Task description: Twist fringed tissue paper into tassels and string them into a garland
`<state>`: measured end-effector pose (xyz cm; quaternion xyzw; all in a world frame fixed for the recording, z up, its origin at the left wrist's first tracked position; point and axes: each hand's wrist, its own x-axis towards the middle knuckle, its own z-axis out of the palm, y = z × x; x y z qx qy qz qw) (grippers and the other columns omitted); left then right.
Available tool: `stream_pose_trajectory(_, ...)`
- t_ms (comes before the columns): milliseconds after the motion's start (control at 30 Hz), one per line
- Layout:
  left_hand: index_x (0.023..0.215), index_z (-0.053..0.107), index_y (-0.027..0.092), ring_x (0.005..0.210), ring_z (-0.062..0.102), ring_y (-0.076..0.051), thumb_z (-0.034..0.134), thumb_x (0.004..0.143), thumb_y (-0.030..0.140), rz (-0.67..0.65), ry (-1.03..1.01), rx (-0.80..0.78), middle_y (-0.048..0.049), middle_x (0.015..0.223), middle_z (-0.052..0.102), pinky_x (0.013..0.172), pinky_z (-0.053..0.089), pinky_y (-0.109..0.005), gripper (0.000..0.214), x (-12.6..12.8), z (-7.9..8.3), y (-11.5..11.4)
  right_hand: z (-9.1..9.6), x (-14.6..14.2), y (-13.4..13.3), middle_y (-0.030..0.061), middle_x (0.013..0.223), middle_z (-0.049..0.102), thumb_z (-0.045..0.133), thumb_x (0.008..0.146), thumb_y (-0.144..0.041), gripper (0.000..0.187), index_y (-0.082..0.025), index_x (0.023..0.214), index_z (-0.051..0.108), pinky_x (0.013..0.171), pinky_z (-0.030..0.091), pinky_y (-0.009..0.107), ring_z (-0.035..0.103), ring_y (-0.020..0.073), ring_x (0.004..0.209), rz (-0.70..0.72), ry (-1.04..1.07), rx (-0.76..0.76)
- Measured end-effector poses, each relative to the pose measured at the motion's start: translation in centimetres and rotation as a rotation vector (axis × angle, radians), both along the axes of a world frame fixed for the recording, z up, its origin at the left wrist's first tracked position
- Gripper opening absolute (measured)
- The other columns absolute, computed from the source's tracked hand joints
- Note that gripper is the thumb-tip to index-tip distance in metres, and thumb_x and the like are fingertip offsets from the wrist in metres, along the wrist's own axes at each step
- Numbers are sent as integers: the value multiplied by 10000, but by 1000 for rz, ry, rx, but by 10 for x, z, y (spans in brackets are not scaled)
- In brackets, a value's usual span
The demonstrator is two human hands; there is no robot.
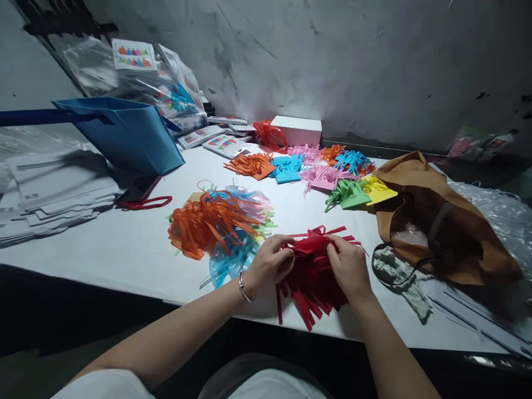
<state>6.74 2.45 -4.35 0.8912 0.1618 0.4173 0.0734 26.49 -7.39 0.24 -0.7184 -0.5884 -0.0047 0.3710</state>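
Red fringed tissue paper (318,277) lies at the front edge of the table, its cut strips spreading toward me and away from me. My left hand (270,260) pinches its uncut band at the left end. At the right end, my right hand (349,266) grips the same band between thumb and fingers. The fingertips partly hide the band's edges. Just left of my left hand rests a heap of orange fringed tissue paper (208,221), with blue fringed paper (233,257) beneath it and pale pink and green strips behind.
Folded fringed bundles, including green (349,195), yellow (380,189) and blue (287,169), lie farther back. A brown bag (449,221) stands right, near pale crumpled gloves (405,282). At left are a blue bag (128,133) and stacked white sheets (58,183). A pink-and-white box (296,131) touches the back.
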Motion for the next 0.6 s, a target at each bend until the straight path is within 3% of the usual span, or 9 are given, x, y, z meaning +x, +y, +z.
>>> stream_pose_trajectory(133,951,621,177,1026,579,-260,587,841,142,52,-20,39,-127,1104,635,940,468,-500,121,2,11,-6,-3,8,-6,91,837,771,432,889,-258,354,-159,1018,747,693,536,342,710,240,716,-121,120,2)
stream_pose_trajectory(233,1023,620,194,1124,554,-263,617,853,166,58,-1,108,-117,1161,629,1051,392,-539,172,8,18,-15,-7,2,-7,85,838,772,436,881,-288,365,-164,1015,752,710,540,335,707,228,707,-109,185,2)
stream_pose_trajectory(333,953,657,234,1172,544,-241,611,903,178,53,55,160,-62,1159,664,1118,319,-532,88,14,26,-20,-9,1,-8,66,887,777,453,864,-323,355,-195,990,759,737,547,321,716,222,755,-105,236,28)
stream_pose_trajectory(467,879,646,198,998,601,-214,554,960,223,-7,45,-31,-64,962,708,966,455,-421,125,6,44,-8,-9,33,-21,166,922,762,434,821,-384,460,-104,1014,744,750,555,402,716,301,825,-368,299,146)
stream_pose_trajectory(533,861,623,180,865,617,-194,526,972,261,0,3,-153,-63,869,690,824,507,-346,168,-5,60,9,-11,62,-34,238,897,743,417,782,-379,561,-14,1093,709,698,550,463,707,355,797,-530,324,210)
stream_pose_trajectory(600,868,606,170,736,614,-170,510,973,289,75,-45,-213,-47,807,668,689,513,-291,186,-17,81,35,-17,91,-48,250,875,736,445,764,-375,602,-1,1174,677,609,541,478,701,372,725,-646,357,233)
